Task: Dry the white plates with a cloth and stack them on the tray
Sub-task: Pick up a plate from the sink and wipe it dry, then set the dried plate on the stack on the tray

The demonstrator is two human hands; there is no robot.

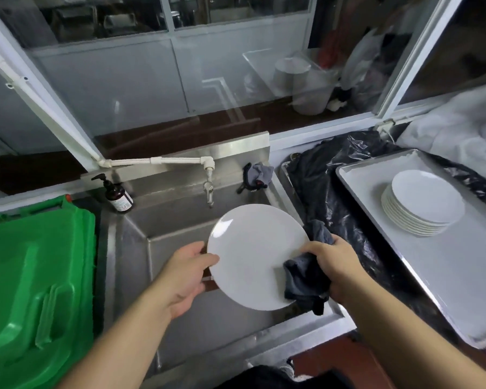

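Head view shows your left hand (190,272) gripping the left edge of a white plate (254,255), thumb on its face, above the steel sink (141,228). Your right hand (335,266) has its fingers curled around a dark cloth (306,282), which it presses on the plate's right side. To the right, a stack of plates (422,203) stands on the tray (460,279).

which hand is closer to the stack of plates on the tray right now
Right. The right hand, gripping the dark cloth on the held plate, sits just left of the tray and its plate stack. The left hand holds the plate's far edge, farther away.
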